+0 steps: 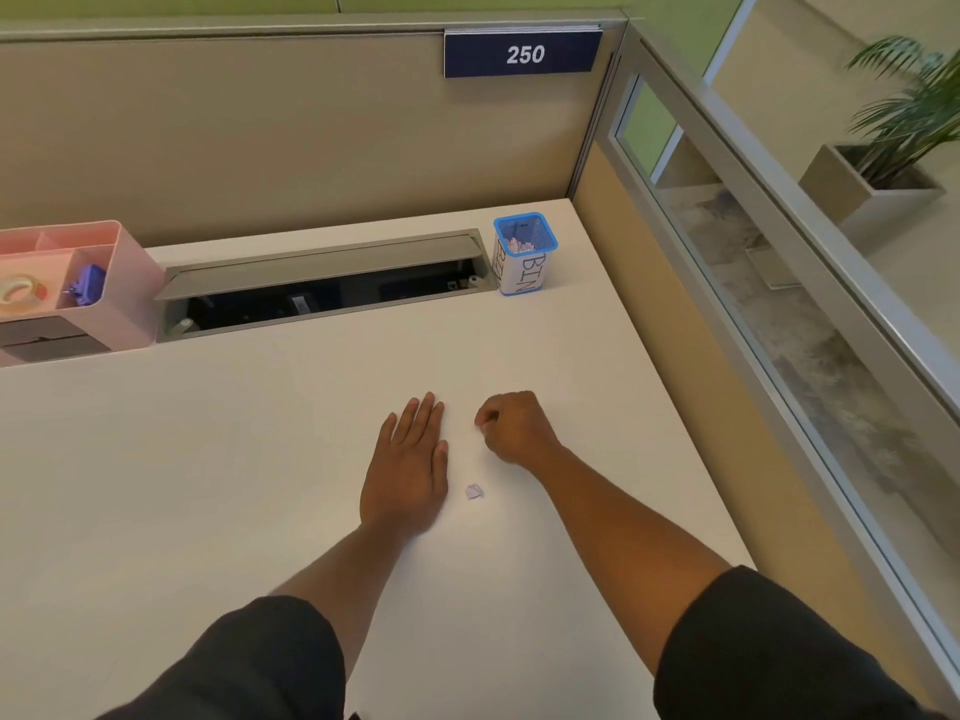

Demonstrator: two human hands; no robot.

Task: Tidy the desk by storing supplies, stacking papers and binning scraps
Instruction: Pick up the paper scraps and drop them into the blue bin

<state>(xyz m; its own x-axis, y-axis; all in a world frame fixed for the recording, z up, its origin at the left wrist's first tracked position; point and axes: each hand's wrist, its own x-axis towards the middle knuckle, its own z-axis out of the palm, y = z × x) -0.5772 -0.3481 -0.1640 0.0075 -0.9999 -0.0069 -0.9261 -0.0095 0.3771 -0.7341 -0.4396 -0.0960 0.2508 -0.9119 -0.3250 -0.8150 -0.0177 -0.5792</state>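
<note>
Two hands are on our white desk (pixel 260 459). Our left hand (pixel 408 470) lies flat with straight fingers. Our right hand (pixel 511 426) is curled up tight, maybe pinching a tiny bit of paper, but we cannot tell. One small paper scrap (pixel 474 492) lies between our hands. Far back stands the blue bin (pixel 524 254) with scraps inside. At the left sits a pink organizer (pixel 124 283) with tape (pixel 21 293).

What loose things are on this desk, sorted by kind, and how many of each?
Containers: 2, the pink organizer and the blue mesh bin
Paper scraps on the desk: 1, the small scrap
Tape rolls: 1, the tape roll
Blue clips: 1, the blue clip
Total: 5
</note>
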